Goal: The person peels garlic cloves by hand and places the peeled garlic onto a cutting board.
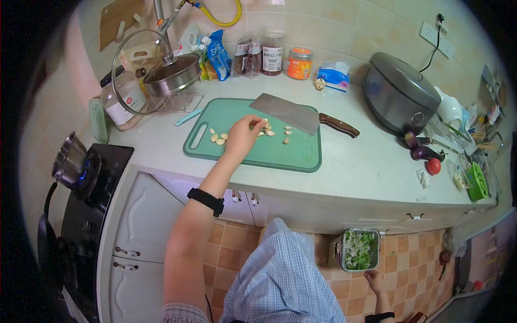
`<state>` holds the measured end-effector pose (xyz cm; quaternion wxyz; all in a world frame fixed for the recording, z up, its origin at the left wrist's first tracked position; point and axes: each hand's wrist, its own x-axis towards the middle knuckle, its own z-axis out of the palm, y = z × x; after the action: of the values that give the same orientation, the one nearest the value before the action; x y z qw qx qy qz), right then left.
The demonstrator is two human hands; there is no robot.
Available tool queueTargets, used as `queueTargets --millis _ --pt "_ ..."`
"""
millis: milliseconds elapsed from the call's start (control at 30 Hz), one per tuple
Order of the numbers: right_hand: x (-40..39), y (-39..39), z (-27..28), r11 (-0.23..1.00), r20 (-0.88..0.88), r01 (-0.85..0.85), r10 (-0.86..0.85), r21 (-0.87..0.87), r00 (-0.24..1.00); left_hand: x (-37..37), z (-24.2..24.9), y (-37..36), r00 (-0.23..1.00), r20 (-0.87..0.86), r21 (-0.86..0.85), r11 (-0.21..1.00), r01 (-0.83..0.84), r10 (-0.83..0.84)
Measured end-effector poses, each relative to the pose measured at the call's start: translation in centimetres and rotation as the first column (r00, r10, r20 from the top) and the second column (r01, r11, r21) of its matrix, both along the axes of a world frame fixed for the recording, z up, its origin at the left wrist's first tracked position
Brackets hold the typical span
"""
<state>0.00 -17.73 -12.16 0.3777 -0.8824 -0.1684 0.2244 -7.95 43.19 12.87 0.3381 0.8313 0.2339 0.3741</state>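
My left hand (pixel 243 135) reaches over the green cutting board (pixel 280 158), thumb and fingers pinched on a garlic clove (pixel 265 124) among several others. More peeled garlic cloves (pixel 219 141) lie left of the hand, and a few small ones (pixel 288 130) to its right. A cleaver (pixel 285 112) rests across the board's back right corner, its wooden handle past the edge. Low at the right, my right hand (pixel 375 281) hangs beside a bin (pixel 345 253) full of green vegetable scraps (pixel 360 248). Its fingers are curled together; anything in them is too small to make out.
A pot (pixel 69 161) sits over a lit burner on the stove (pixel 89 215) at left. Behind the board stand a lidded pan (pixel 172 74), jars (pixel 272 56) and an orange tin (pixel 299 63). A rice cooker (pixel 401 91), eggplants (pixel 425 153) and a tomato (pixel 433 166) are at right.
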Motion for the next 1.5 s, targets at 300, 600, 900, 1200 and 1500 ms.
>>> queueTargets --millis 300,600,900,1200,1500 --pt "2.0 3.0 -0.4 0.967 0.338 0.088 -0.168 0.239 0.926 0.1 3.1 -6.1 0.915 0.195 -0.602 0.694 0.395 -0.352" --pt "-0.3 15.0 20.4 0.69 0.004 0.162 -0.233 0.705 0.973 1.9 0.9 -22.2 0.642 0.375 -0.816 0.091 0.571 -0.669" --pt "-1.3 15.2 23.5 0.689 0.149 0.052 -0.229 0.723 0.962 3.1 -1.9 -30.8 0.631 0.342 -0.804 0.131 0.58 -0.697" --pt "-1.3 13.1 22.3 0.594 -0.058 0.165 -0.196 0.787 0.979 2.8 -3.5 -33.4 0.66 0.372 -0.72 0.245 0.649 -0.653" --pt "-1.4 12.5 22.2 0.545 -0.266 0.29 -0.124 0.787 0.956 2.7 -4.4 -34.1 0.697 0.367 -0.7 0.31 0.643 -0.617"
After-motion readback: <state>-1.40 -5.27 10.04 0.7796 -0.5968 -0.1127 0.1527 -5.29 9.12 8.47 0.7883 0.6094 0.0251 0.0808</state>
